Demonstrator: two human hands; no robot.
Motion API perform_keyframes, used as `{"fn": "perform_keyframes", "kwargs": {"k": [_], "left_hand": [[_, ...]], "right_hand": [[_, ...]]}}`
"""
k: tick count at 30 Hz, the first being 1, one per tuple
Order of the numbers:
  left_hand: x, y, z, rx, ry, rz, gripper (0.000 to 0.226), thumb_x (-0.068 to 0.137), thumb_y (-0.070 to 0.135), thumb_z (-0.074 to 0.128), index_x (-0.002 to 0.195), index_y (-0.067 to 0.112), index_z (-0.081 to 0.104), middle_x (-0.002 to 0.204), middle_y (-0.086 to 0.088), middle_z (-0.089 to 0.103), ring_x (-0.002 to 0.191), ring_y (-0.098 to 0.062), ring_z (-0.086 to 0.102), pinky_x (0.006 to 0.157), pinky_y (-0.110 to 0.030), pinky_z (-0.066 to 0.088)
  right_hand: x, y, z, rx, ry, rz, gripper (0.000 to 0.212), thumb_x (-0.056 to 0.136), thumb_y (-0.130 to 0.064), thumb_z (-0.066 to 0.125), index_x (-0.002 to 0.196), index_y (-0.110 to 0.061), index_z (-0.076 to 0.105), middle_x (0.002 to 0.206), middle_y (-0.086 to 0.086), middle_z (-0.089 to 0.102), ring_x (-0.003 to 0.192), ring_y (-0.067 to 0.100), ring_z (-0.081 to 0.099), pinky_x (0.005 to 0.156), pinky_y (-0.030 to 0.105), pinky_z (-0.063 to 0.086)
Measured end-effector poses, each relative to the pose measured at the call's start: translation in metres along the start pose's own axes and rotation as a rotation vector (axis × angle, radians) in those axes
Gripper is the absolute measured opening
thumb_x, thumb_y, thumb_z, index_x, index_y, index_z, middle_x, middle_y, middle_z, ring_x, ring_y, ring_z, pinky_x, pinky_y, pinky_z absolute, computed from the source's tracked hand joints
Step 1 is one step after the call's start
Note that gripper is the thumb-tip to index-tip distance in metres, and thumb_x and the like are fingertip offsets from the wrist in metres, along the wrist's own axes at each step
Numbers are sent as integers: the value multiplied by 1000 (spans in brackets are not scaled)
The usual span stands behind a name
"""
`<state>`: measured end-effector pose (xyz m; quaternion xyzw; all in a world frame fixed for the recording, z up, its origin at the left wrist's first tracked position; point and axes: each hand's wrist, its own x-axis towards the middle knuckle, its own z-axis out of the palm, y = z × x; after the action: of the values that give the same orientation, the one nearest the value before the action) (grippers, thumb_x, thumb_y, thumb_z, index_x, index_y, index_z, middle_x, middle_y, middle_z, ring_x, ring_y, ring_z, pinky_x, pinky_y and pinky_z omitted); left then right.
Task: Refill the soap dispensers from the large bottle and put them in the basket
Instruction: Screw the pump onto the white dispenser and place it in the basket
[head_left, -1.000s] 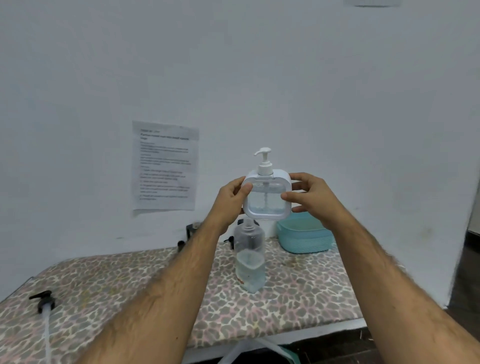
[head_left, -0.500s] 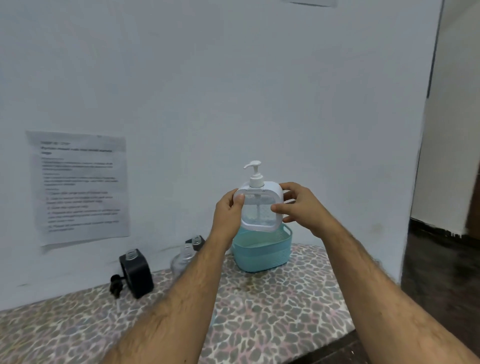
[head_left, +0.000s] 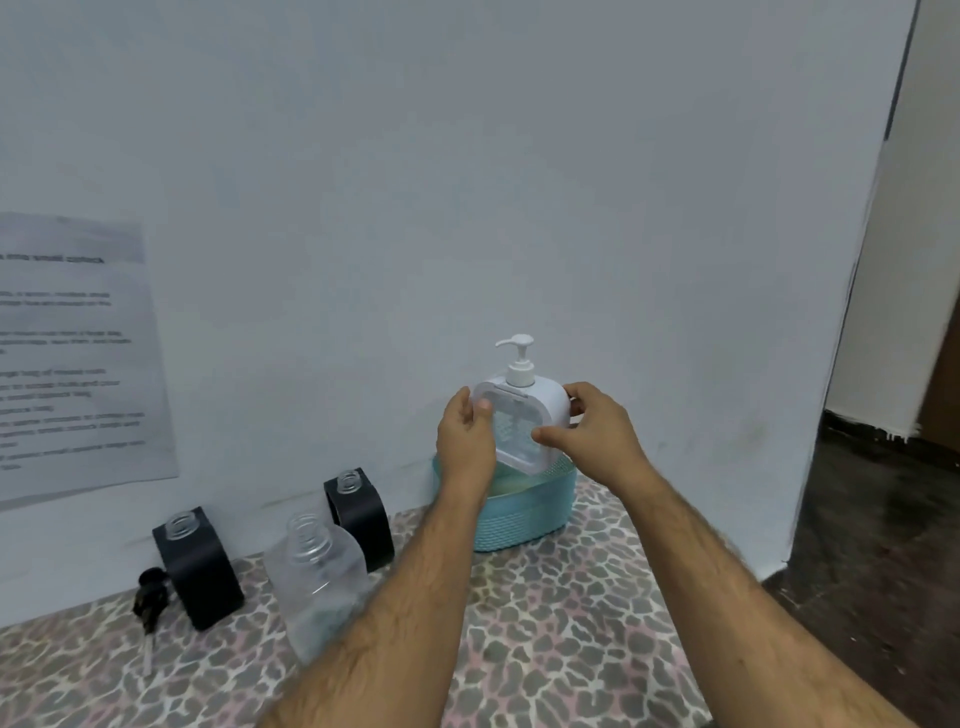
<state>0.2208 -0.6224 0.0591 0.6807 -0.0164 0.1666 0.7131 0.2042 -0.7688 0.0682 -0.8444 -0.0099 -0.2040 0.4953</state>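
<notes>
White plastic frames the dispenser (head_left: 519, 423), which both hands carry upright just over the mouth of the teal basket (head_left: 524, 519), its lower corner dipping below the near rim between the two palms. The left hand (head_left: 465, 441) cups the left edge, thumb laid on the clear front panel and the other fingers wrapped behind, out of sight; the right hand (head_left: 587, 434) pinches the right edge, thumb on the front corner and fingers curled over the top shoulder. Gripping both sides this way likely keeps the pump head vertical so nothing leaks while the bottle goes down, and leaves the underside below the fingertips free to settle on the basket floor. How full the dispenser is I cannot quite tell through the blurred panel, though some liquid seems to show. Left of the left wrist, the large clear bottle (head_left: 317, 587) stands uncapped, and two black dispensers (head_left: 200, 566) (head_left: 358, 512) wait open-necked, apparently unfilled.
</notes>
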Motion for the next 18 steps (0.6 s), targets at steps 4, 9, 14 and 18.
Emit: {"fn": "perform_keyframes", "kwargs": {"k": [4, 9, 14, 18], "left_hand": [[0, -21, 3, 146, -63, -25, 50, 103, 22, 50, 150, 10, 38, 153, -4, 43, 139, -17, 42, 103, -20, 33], [2, -33, 5, 408, -125, 85, 41, 102, 16, 51, 142, 13, 51, 143, -3, 56, 121, -7, 51, 95, -19, 37], [3, -40, 5, 630, -165, 116, 34, 101, 11, 50, 134, 11, 58, 134, -5, 63, 109, -11, 56, 78, -12, 29], [1, -53, 2, 875, -227, 132, 35, 102, 19, 49, 137, 13, 54, 134, -4, 61, 121, -22, 56, 91, -28, 40]], "right_hand": [[9, 14, 16, -71, 75, 53, 56, 73, -27, 85, 121, -16, 57, 109, -2, 63, 93, 16, 59, 65, 21, 44], [18, 26, 34, -244, 120, 88, 54, 74, -34, 82, 116, -12, 55, 109, 4, 66, 94, 23, 63, 71, 29, 48], [24, 34, 46, -418, 112, 111, 53, 76, -38, 79, 111, -9, 52, 106, 8, 67, 94, 28, 64, 66, 29, 43], [23, 45, 56, -468, 125, 107, 50, 77, -39, 77, 108, -8, 51, 102, 9, 69, 95, 29, 65, 85, 38, 49]]}}
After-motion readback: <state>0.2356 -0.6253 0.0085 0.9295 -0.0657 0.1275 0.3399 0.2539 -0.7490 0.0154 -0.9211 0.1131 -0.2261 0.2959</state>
